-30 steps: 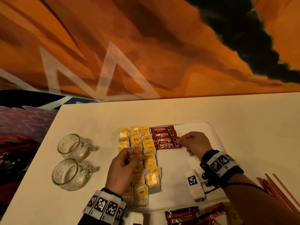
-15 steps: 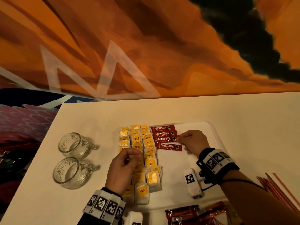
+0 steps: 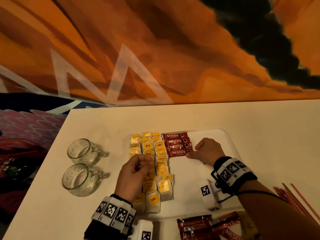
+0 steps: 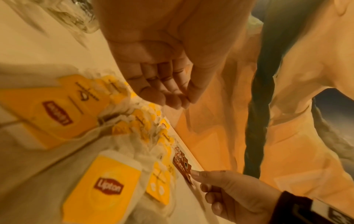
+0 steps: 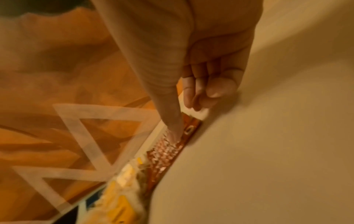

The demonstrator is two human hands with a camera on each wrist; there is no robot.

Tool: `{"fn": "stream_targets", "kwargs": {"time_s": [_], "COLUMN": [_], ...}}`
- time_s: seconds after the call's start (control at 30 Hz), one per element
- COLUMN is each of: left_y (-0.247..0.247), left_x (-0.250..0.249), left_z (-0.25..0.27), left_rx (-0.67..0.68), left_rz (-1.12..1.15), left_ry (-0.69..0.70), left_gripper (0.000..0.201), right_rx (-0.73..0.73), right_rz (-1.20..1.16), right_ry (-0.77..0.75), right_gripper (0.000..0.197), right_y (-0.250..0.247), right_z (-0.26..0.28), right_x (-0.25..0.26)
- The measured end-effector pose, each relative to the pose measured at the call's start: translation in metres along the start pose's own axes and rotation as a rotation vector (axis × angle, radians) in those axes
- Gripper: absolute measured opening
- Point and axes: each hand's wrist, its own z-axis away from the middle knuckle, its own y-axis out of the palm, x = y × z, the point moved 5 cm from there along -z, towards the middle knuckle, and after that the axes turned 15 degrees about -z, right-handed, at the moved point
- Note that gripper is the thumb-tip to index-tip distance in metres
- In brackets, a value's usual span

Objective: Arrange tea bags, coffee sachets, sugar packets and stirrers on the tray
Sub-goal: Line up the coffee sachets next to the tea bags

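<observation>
Red foil Nescafe coffee sachets [image 3: 178,144], four stacked flat on white plastic tray [image 3: 225,135]; right hand [image 3: 206,151] thumb touching nearest, fingers curled; left hand [image 3: 135,174] curled, grip unclear.

Dim, warm orange-tinted light throughout.

The head view is bowed by wide-angle distortion, the table [image 3: 225,118] edge being curved; soft shadows are cast beside the glass mugs [image 3: 83,163]. Both wrist views are smeared by blur, and the nearest tea bags [image 4: 107,186] are rendered out of focus.
</observation>
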Motion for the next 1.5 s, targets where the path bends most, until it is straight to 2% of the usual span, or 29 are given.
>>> {"fn": "stream_targets", "kwargs": {"time_s": [0.17, 0.27, 0.4, 0.53, 0.67, 0.77, 0.9, 1.0, 1.13, 1.2, 1.3, 1.5], "left_y": [-0.005, -0.002, 0.011, 0.034, 0.057, 0.071, 0.079, 0.075, 0.074, 0.073, 0.075, 0.110], "left_x": [-0.019, -0.027, -0.024, -0.014, 0.006, 0.019, 0.030, 0.034, 0.036, 0.035, 0.025, 0.016], "left_z": [0.017, 0.037, 0.072, 0.112, 0.146, 0.167, 0.179, 0.177, 0.178, 0.177, 0.175, 0.170], "left_rx": [0.029, 0.061, 0.131, 0.332, 0.480, 0.532, 0.474, 0.404, 0.419, 0.362, 0.215, 0.232], "left_rz": [-0.081, -0.130, -0.301, -0.529, -0.645, -0.685, -1.027, -1.150, -1.163, -1.113, -0.970, -1.076], "left_ry": [0.100, 0.140, 0.222, 0.324, 0.321, 0.294, 0.343, 0.283, 0.212, 0.212, 0.282, 0.393], "left_gripper": [0.010, 0.009, 0.010, 0.019, 0.023, 0.025, 0.044, 0.037, 0.023, 0.022, 0.021, 0.028], "right_rx": [0.048, 0.144, 0.249, 0.364, 0.417, 0.436, 0.388, 0.380, 0.399, 0.406, 0.428, 0.429], "right_rz": [-0.214, -0.222, -0.136, 0.009, 0.184, 0.313, 0.520, 0.581, 0.574, 0.551, 0.522, 0.514], "right_ry": [-0.090, -0.153, -0.189, -0.223, -0.265, -0.306, -0.440, -0.477, -0.484, -0.484, -0.482, -0.497], "right_gripper": [0.036, 0.035, 0.032, 0.030, 0.032, 0.038, 0.057, 0.052, 0.039, 0.033, 0.030, 0.028], "right_y": [-0.012, -0.014, -0.010, -0.001, 0.001, 0.003, 0.008, 0.011, 0.014, 0.012, 0.010, 0.008], "right_z": [0.049, 0.089, 0.130, 0.156, 0.173, 0.185, 0.195, 0.194, 0.194, 0.193, 0.192, 0.191], "right_x": [0.006, -0.002, -0.026, -0.048, -0.066, -0.075, -0.075, -0.073, -0.076, -0.078, -0.081, -0.085]}}
